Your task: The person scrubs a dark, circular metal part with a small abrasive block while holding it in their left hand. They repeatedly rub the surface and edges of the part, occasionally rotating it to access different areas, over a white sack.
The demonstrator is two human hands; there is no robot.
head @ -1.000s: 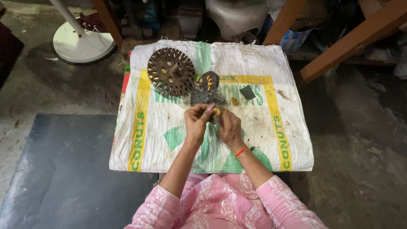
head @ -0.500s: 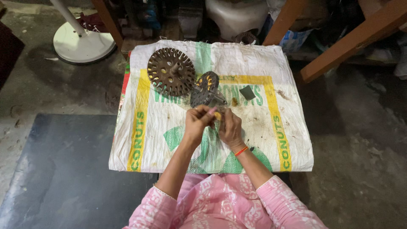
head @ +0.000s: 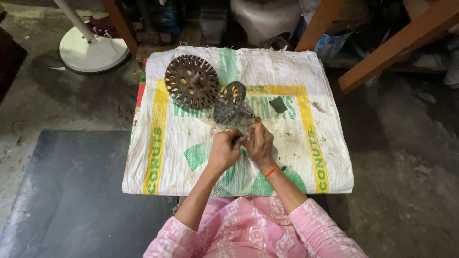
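Both hands closed together on a small brownish piece (head: 248, 138) over the sack (head: 306, 157), left hand (head: 224, 150) pinching, right hand (head: 260, 143) bracing; keep it low near the rotor (head: 230, 102), grip firm.

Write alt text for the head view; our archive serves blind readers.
A person's left hand and right hand pinch a small part together over a white printed sack. Beyond them lie a round slotted metal disc and a smaller wound rotor.
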